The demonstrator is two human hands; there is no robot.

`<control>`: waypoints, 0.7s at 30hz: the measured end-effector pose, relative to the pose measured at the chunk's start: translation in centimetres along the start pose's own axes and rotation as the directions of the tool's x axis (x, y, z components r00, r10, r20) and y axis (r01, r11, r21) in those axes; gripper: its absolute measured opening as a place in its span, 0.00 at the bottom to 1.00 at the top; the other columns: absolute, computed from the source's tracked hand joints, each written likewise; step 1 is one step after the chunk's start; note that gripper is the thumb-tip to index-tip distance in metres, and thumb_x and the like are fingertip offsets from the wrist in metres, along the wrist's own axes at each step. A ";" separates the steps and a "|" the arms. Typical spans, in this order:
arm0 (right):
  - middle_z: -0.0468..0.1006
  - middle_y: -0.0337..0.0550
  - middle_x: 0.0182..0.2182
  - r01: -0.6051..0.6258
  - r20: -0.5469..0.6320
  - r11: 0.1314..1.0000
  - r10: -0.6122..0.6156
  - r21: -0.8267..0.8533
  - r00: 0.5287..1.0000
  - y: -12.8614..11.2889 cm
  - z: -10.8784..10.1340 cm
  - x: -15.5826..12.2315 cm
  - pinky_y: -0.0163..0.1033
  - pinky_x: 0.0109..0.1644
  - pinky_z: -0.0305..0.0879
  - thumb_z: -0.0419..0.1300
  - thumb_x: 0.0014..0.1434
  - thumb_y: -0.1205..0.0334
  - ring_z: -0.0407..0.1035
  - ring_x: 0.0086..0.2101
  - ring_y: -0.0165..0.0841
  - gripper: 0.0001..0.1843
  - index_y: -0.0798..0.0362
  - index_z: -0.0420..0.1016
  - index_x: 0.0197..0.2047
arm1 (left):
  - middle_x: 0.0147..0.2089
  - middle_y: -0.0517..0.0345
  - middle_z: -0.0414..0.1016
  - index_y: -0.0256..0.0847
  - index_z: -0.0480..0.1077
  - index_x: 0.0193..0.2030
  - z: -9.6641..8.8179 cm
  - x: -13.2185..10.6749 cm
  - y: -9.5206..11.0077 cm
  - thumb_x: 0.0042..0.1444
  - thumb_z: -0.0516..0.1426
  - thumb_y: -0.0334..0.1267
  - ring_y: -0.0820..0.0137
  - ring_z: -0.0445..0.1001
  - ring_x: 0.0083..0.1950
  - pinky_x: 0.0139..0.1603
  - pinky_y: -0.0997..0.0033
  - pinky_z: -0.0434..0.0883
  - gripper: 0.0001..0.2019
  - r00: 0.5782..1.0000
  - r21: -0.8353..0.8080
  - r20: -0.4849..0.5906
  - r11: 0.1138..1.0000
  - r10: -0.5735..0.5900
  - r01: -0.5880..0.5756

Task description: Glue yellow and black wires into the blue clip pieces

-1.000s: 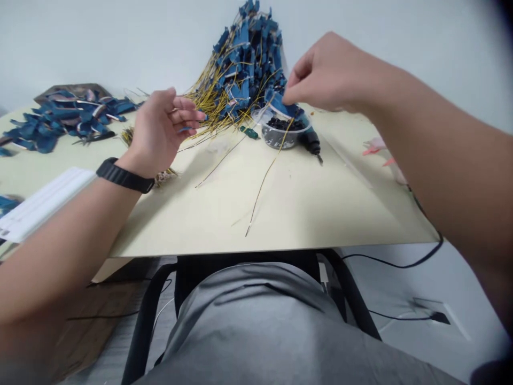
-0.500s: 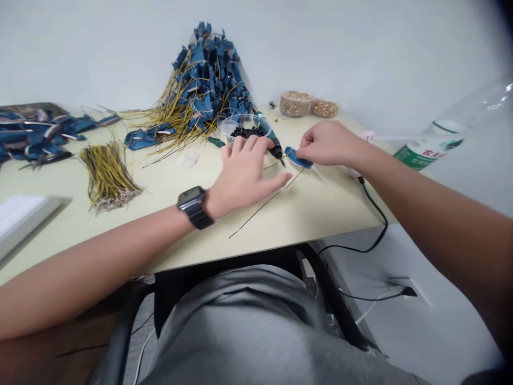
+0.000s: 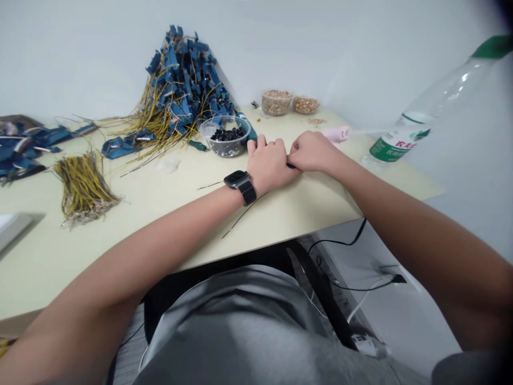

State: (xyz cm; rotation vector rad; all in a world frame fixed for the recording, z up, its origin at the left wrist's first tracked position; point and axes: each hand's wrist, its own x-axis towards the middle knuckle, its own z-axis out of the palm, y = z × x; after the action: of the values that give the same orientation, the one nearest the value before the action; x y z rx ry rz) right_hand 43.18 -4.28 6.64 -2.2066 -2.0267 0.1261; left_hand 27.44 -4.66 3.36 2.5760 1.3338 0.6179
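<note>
My left hand [image 3: 270, 166], with a dark watch [image 3: 240, 184] on its wrist, rests low over the table with its fingers bent. Close against it, my right hand [image 3: 315, 152] pinches a small blue piece [image 3: 291, 166], of which only a dark sliver shows between the hands. My left hand's fingers and thumb close around the same piece, though its grip is partly hidden. A thin dark wire [image 3: 240, 216] runs out from beneath my left wrist, and another wire end [image 3: 210, 186] sticks out beyond the watch.
A clear tub [image 3: 228, 147] of small black parts stands behind my left hand. Farther back rises a heap of blue pieces [image 3: 184, 80] with yellow wires. A wire bundle [image 3: 82, 184] lies left. Nut-like bits fill two tubs [image 3: 276, 102]. A bottle [image 3: 395, 144] stands right.
My left hand has moved right and bent its fingers, meeting my right hand at the blue piece. The view has shifted, bringing the whole tub of black parts into sight.
</note>
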 end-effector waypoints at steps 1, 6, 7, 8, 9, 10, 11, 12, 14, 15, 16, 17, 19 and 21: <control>0.80 0.50 0.28 0.002 -0.008 1.000 -0.002 0.000 1.000 0.1 0.1 0.0 0.48 0.41 0.66 0.69 0.67 0.73 0.74 0.36 0.45 0.18 0.46 0.77 0.27 | 0.68 0.19 0.91 0.27 0.84 0.70 0.2 0.0 0.0 0.76 0.69 0.49 0.19 0.73 0.84 0.85 0.21 0.66 0.27 1.000 0.000 -0.001 1.000 0.003 -0.003; 0.77 0.49 0.28 0.000 -0.040 1.000 -0.001 -0.021 0.999 0.4 0.9 0.3 0.48 0.41 0.65 0.69 0.68 0.71 0.74 0.36 0.46 0.11 0.49 0.83 0.33 | 0.72 0.21 0.90 0.30 0.82 0.72 0.6 -0.1 -0.3 0.74 0.69 0.49 0.21 0.73 0.84 0.84 0.23 0.66 0.28 1.000 -0.006 -0.010 1.000 -0.002 0.002; 0.77 0.49 0.27 -0.003 -0.042 1.000 0.002 -0.025 0.999 0.5 1.0 0.3 0.48 0.41 0.64 0.70 0.68 0.70 0.74 0.36 0.45 0.11 0.49 0.84 0.33 | 0.72 0.21 0.90 0.30 0.82 0.73 0.6 -0.1 -0.4 0.73 0.70 0.50 0.21 0.74 0.84 0.83 0.24 0.67 0.30 1.000 -0.007 0.000 1.000 -0.001 0.001; 0.77 0.49 0.27 -0.003 -0.042 1.000 0.002 -0.028 0.999 0.5 1.1 0.3 0.48 0.41 0.64 0.70 0.69 0.70 0.74 0.36 0.45 0.11 0.50 0.84 0.33 | 0.71 0.22 0.91 0.29 0.82 0.73 0.6 -0.1 -0.5 0.73 0.71 0.50 0.21 0.74 0.83 0.83 0.25 0.67 0.31 1.000 -0.010 0.016 1.000 0.001 -0.001; 0.77 0.49 0.27 -0.001 -0.043 1.000 0.000 -0.031 0.999 0.5 1.2 0.3 0.48 0.41 0.63 0.70 0.69 0.70 0.73 0.35 0.45 0.12 0.50 0.84 0.33 | 0.69 0.22 0.91 0.29 0.82 0.73 0.7 0.0 -0.5 0.72 0.71 0.51 0.21 0.75 0.82 0.82 0.25 0.67 0.32 0.999 -0.015 0.032 1.000 0.001 -0.001; 0.77 0.49 0.28 0.000 -0.046 0.999 -0.002 -0.035 0.999 0.5 1.2 0.2 0.47 0.40 0.63 0.70 0.69 0.70 0.73 0.35 0.44 0.11 0.50 0.85 0.33 | 0.68 0.23 0.92 0.28 0.81 0.73 0.7 0.0 -0.6 0.72 0.71 0.52 0.21 0.75 0.82 0.82 0.26 0.67 0.33 0.999 -0.018 0.047 1.000 -0.001 0.002; 0.77 0.49 0.28 -0.001 -0.051 0.999 -0.001 -0.039 0.999 0.4 1.2 0.2 0.47 0.40 0.63 0.71 0.69 0.70 0.72 0.35 0.44 0.10 0.51 0.86 0.34 | 0.68 0.24 0.92 0.28 0.81 0.74 0.7 0.1 -0.6 0.72 0.72 0.53 0.21 0.75 0.82 0.82 0.26 0.67 0.34 0.999 -0.015 0.054 1.000 -0.006 0.007; 0.77 0.48 0.28 -0.005 -0.057 0.999 0.002 -0.045 0.998 0.3 1.2 0.0 0.47 0.40 0.62 0.71 0.69 0.70 0.72 0.35 0.44 0.09 0.52 0.87 0.35 | 0.69 0.25 0.92 0.29 0.81 0.75 0.8 0.1 -0.6 0.72 0.72 0.54 0.22 0.75 0.82 0.82 0.27 0.67 0.34 0.998 -0.009 0.056 1.000 -0.015 0.015; 0.78 0.49 0.29 -0.009 -0.066 0.998 0.006 -0.054 0.998 0.2 1.3 -0.2 0.48 0.40 0.61 0.70 0.69 0.71 0.72 0.36 0.44 0.07 0.54 0.89 0.39 | 0.70 0.28 0.92 0.31 0.80 0.76 1.0 0.1 -0.5 0.73 0.72 0.55 0.23 0.74 0.83 0.82 0.29 0.67 0.35 0.998 0.010 0.057 1.000 -0.029 0.029; 0.78 0.49 0.29 -0.010 -0.067 0.998 0.006 -0.057 0.998 0.1 1.3 -0.3 0.48 0.40 0.61 0.69 0.69 0.71 0.73 0.36 0.45 0.07 0.55 0.90 0.40 | 0.69 0.28 0.92 0.32 0.79 0.77 1.1 0.0 -0.4 0.73 0.72 0.55 0.24 0.74 0.84 0.82 0.31 0.66 0.35 0.998 0.018 0.057 0.999 -0.034 0.033; 0.79 0.50 0.30 -0.010 -0.066 0.998 0.006 -0.055 0.998 0.0 1.4 -0.4 0.48 0.40 0.61 0.69 0.69 0.72 0.74 0.36 0.45 0.07 0.56 0.91 0.41 | 0.69 0.29 0.92 0.32 0.79 0.77 1.2 0.0 -0.4 0.74 0.72 0.55 0.25 0.74 0.84 0.81 0.32 0.66 0.35 0.998 0.022 0.059 0.999 -0.036 0.035; 0.80 0.50 0.30 -0.009 -0.063 0.999 0.006 -0.048 0.998 -0.1 1.5 -0.5 0.48 0.41 0.62 0.69 0.69 0.72 0.74 0.37 0.45 0.08 0.56 0.91 0.41 | 0.68 0.29 0.92 0.32 0.79 0.77 1.3 0.0 -0.4 0.74 0.72 0.54 0.26 0.74 0.84 0.81 0.33 0.66 0.35 0.998 0.024 0.059 0.999 -0.036 0.035; 0.81 0.51 0.31 -0.014 -0.063 1.000 0.012 -0.028 0.998 0.1 1.7 -0.6 0.49 0.42 0.62 0.69 0.68 0.72 0.75 0.37 0.46 0.08 0.55 0.91 0.39 | 0.67 0.31 0.93 0.32 0.79 0.77 1.6 0.0 -0.5 0.74 0.71 0.53 0.27 0.75 0.83 0.80 0.34 0.66 0.34 0.998 0.020 0.058 0.999 -0.032 0.031; 0.83 0.52 0.31 -0.008 -0.065 1.000 0.008 0.007 0.998 0.6 1.8 -0.7 0.50 0.43 0.63 0.69 0.70 0.72 0.75 0.36 0.46 0.11 0.53 0.89 0.36 | 0.67 0.31 0.93 0.33 0.79 0.77 1.9 0.0 -0.7 0.73 0.72 0.52 0.29 0.76 0.82 0.80 0.35 0.66 0.34 0.998 0.005 0.049 1.000 -0.025 0.025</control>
State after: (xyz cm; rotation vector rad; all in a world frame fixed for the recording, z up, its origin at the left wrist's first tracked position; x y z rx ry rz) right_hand 43.38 -4.96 4.76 -2.1856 -1.9808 0.0604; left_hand 27.74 -4.20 1.45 2.5563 1.3509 0.5444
